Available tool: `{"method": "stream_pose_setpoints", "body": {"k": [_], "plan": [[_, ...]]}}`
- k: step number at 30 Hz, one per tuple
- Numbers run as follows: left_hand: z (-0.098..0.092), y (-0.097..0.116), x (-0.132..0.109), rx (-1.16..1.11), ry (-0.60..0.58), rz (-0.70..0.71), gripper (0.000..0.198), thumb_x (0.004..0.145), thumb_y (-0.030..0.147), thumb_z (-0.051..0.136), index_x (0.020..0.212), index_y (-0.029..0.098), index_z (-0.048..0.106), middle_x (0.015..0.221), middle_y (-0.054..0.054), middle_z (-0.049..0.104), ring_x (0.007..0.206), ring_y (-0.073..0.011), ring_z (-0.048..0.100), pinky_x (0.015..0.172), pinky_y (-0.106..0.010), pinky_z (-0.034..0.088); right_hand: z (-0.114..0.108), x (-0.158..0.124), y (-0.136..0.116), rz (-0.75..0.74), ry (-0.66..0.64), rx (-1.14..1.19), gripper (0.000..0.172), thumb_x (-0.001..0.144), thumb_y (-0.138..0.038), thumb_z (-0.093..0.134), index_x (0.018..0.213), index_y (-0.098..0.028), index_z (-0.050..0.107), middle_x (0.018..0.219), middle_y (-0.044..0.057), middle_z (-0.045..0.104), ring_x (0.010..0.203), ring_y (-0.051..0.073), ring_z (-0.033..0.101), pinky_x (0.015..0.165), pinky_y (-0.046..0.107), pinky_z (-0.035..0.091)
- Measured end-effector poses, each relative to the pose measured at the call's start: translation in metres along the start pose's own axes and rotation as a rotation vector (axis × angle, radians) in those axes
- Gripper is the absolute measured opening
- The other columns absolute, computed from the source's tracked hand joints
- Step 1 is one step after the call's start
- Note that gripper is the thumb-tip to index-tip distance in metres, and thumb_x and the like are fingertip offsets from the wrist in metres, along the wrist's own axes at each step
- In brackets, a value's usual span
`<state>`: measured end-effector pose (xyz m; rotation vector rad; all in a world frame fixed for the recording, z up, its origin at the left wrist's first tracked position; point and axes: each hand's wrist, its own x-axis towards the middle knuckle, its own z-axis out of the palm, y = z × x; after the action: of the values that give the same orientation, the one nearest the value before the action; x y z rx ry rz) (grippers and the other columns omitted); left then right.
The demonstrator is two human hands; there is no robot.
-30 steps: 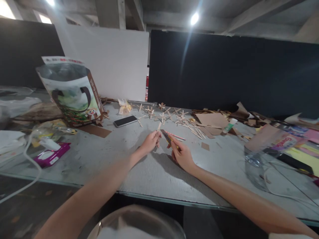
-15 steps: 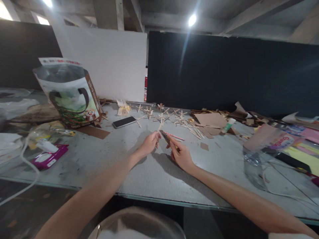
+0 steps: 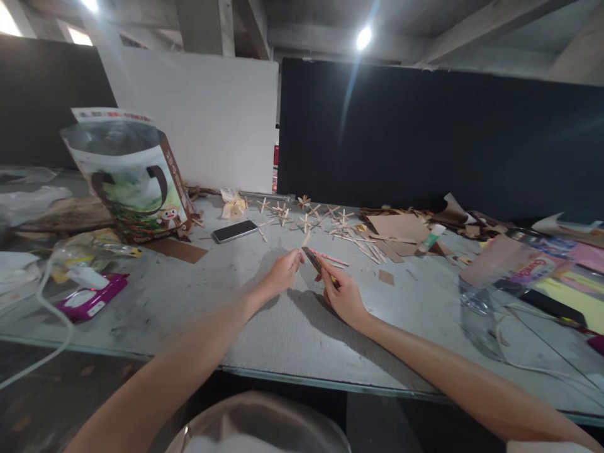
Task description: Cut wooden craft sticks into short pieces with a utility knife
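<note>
Near the middle of the table my left hand (image 3: 287,267) is closed, pinching a thin pale wooden stick (image 3: 306,239) that points up and away from me. My right hand (image 3: 344,294) wraps round a utility knife (image 3: 325,267) with a yellow and dark body. Its dark blade end lies close to the left fingertips and the stick; whether it touches the wood is too small to tell. Just behind the knife are red-and-white striped sticks (image 3: 336,259). Beyond the hands, several small star shapes of crossed wooden sticks (image 3: 306,221) lie beside loose sticks (image 3: 370,248).
A phone (image 3: 234,231) lies left of the sticks, a large printed bag (image 3: 136,182) further left. A purple power strip (image 3: 94,301) with a white cable is at left. Cardboard sheets (image 3: 399,228), a glue stick (image 3: 431,238) and a clear plastic bottle (image 3: 481,305) are at right.
My left hand and the wooden stick have shifted very slightly against the knife. Otherwise the hands and the things on the table look the same.
</note>
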<state>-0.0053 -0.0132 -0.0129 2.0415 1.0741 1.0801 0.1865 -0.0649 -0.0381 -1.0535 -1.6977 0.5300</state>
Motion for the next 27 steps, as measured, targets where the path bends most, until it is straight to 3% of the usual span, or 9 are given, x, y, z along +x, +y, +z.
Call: {"method": "stream_pose_setpoints", "body": {"k": [6, 15, 27], "plan": [[0.0, -0.0039, 0.0026, 0.077, 0.038, 0.061, 0.02, 0.099, 0.023, 0.039, 0.084, 0.022, 0.053, 0.074, 0.001, 0.058, 0.07, -0.0165, 0.055, 0.072, -0.029, 0.041, -0.0007, 0.0002, -0.0014, 0.007, -0.027, -0.007, 0.053, 0.105, -0.04, 0.045, 0.148, -0.016, 0.061, 0.081, 0.003, 0.068, 0.051, 0.01, 0.049, 0.046, 0.019, 0.04], [0.0028, -0.0032, 0.0015, 0.112, 0.036, -0.019, 0.023, 0.101, 0.027, 0.039, 0.081, 0.023, 0.049, 0.064, 0.004, 0.05, 0.063, -0.0168, 0.049, 0.066, -0.028, 0.033, 0.0017, -0.0009, -0.0027, 0.079, -0.046, 0.102, 0.056, 0.103, -0.047, 0.047, 0.149, -0.019, 0.061, 0.077, 0.001, 0.061, 0.049, 0.01, 0.045, 0.044, 0.02, 0.037], [0.0015, 0.0006, 0.0003, 0.111, 0.027, -0.029, 0.024, 0.101, 0.032, 0.038, 0.082, 0.023, 0.048, 0.065, 0.003, 0.052, 0.064, -0.0172, 0.05, 0.066, -0.029, 0.033, 0.0006, 0.0002, -0.0093, 0.176, -0.1, 0.197, 0.057, 0.1, -0.047, 0.05, 0.147, -0.018, 0.062, 0.075, -0.002, 0.058, 0.038, 0.006, 0.042, 0.034, 0.019, 0.032]]}}
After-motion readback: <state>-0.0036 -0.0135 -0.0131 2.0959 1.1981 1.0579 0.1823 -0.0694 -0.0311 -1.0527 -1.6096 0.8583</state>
